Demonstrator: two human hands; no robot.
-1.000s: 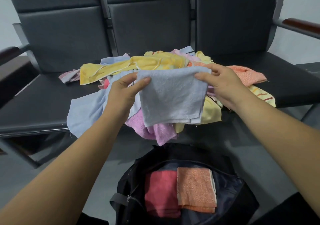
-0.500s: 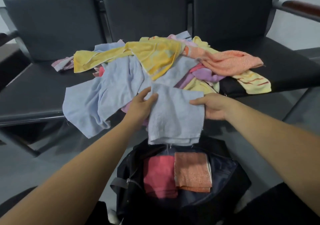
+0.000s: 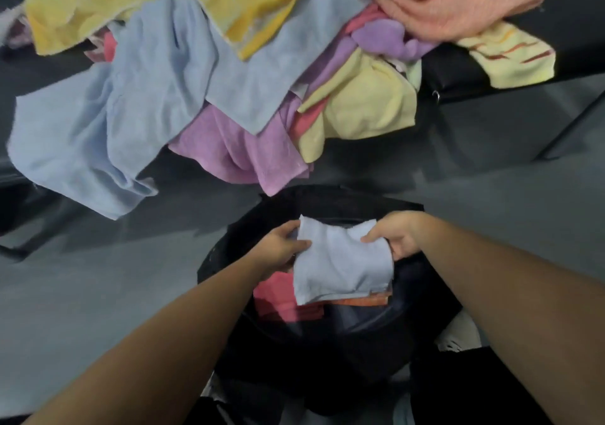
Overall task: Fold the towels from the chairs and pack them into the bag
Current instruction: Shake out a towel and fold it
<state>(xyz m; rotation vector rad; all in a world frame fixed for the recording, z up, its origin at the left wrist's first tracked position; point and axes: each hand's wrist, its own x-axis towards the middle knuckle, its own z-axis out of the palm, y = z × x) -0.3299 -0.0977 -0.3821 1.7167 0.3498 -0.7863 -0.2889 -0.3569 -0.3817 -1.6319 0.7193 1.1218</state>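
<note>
Two hands pinch the blue towel point(image 3: 340, 267): left hand point(image 3: 278, 248) at one far corner, right hand point(image 3: 397, 238) at the other. The bag point(image 3: 330, 202) sits right below.

Nothing legible shows: no writing, label, brand or number can be read on the folded towel point(image 3: 340, 267), the heap of towels point(image 3: 157, 97) or the bag point(image 3: 327, 359). The marks on the striped yellow towel point(image 3: 510, 57) are probably woven bands, blurred here, not lettering.
</note>
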